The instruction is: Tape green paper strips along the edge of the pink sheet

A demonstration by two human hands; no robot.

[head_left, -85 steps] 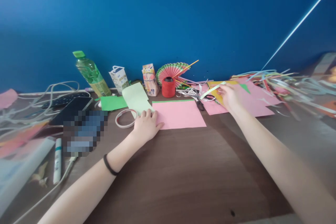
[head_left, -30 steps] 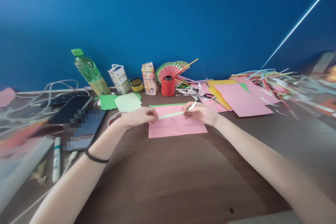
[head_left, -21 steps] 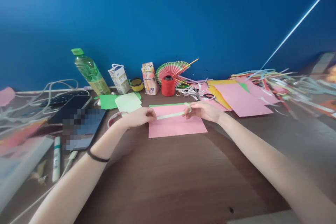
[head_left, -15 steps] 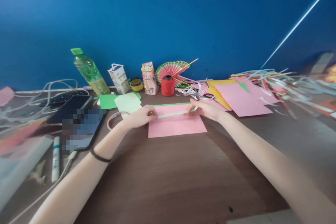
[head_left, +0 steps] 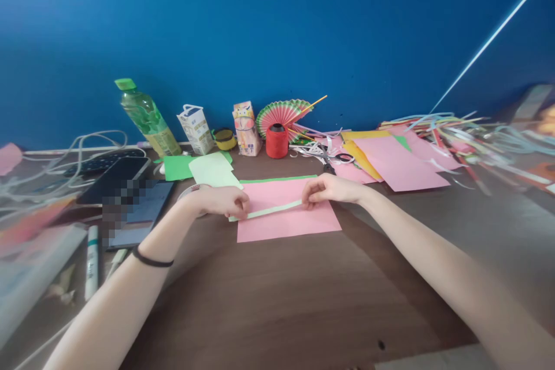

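Between my two hands stretches a narrow pale strip (head_left: 274, 208), which looks like paper or tape. My left hand (head_left: 228, 201) pinches it near its left end, and a short tip pokes out past the fingers. My right hand (head_left: 324, 189) grips the other end, its fingers curled together. Beneath the strip lies a pink sheet of paper (head_left: 288, 228) with a thin green edge (head_left: 281, 178) along its far side. I cannot tell whether the strip touches the sheet. A pale green paper (head_left: 211, 170) lies just beyond my left hand.
Along the blue wall stand a green bottle (head_left: 147, 118), two cartons, a red thread spool (head_left: 276, 141) and a folded paper fan (head_left: 284, 115). Scissors (head_left: 344, 158) and pink sheets (head_left: 401, 162) lie right. Phones (head_left: 115, 179), cables and a marker (head_left: 92, 263) are on the left.
Both hands have come nearer to me with the strip, the left one also moving left. The strip now slants up to the right. The pink sheet has shifted slightly toward me and left.
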